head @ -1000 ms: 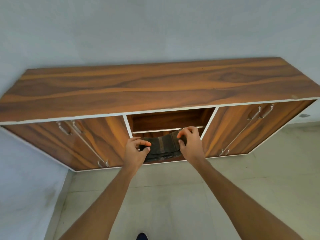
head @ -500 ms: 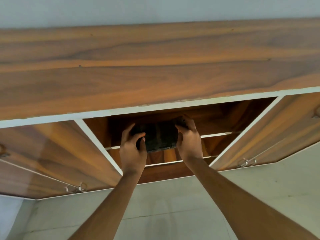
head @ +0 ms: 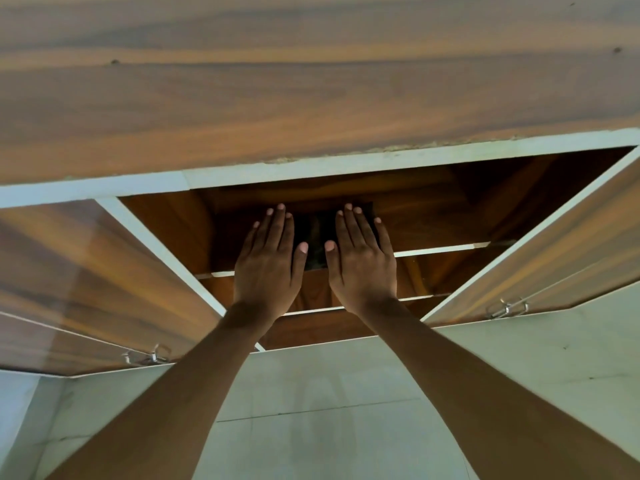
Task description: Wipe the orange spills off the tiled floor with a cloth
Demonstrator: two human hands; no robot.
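A dark folded cloth [head: 316,237] lies on the upper shelf [head: 440,250] inside the open middle bay of a wooden cabinet. Only a strip of it shows between my hands. My left hand [head: 268,261] lies flat on its left part with straight fingers. My right hand [head: 360,259] lies flat on its right part, fingers straight too. Both palms face down and press on the cloth. No orange spill is in view on the pale tiled floor [head: 329,410].
The cabinet's wide wooden top [head: 311,81] juts out above the bay. Closed doors with metal handles [head: 507,306] [head: 147,356] flank the opening. A lower shelf edge [head: 415,299] sits under the upper one. A pale wall [head: 14,410] stands at the lower left.
Both hands lifted the cloth from the lower part of the bay onto the upper shelf, then let go of their grip and flattened on it. The camera moved closer to the cabinet.
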